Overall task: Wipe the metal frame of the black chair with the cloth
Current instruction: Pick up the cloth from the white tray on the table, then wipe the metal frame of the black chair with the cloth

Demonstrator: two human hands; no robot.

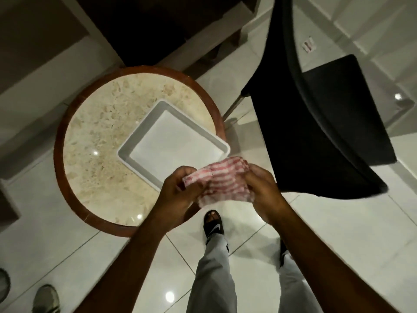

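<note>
Between both hands (180,190), bunched cloth (225,179)

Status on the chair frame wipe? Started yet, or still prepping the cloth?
Done: the red-and-white striped cloth is picked up. In hand: left hand and right hand both grip it, bunching it above the edge of the round table, near the white tray. Left: all the wiping. The cloth isn't touching the black chair; its metal leg looks untouched.
</note>
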